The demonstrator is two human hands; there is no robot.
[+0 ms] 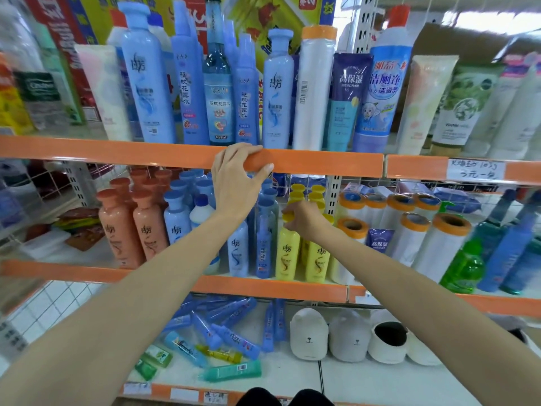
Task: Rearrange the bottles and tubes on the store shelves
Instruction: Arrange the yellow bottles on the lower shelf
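The left hand (234, 177) is gripping the orange rail (175, 155) of the top shelf, fingers curled over its upper edge and thumb pressing the front face; it is bracing only and holding no product. The right hand (304, 218) is reaching into the middle shelf and closing its fingers round the neck of a yellow bottle (288, 250), just under the cap. That bottle is standing upright at the near edge of the yellow group, its long axis vertical, with a blue bottle (265, 244) touching or just beside it on the left and a second yellow bottle (317, 259) just beside it on the right. The bottle is lying directly below the right hand, so a lift straight up along its axis appears the natural next move; clearance under the top rail looks limited, and the neighbours are crowding both flanks. The right hand is clearly the nearer one. Tubes (222, 332) are lying loose on the bottom shelf, well apart from both hands.
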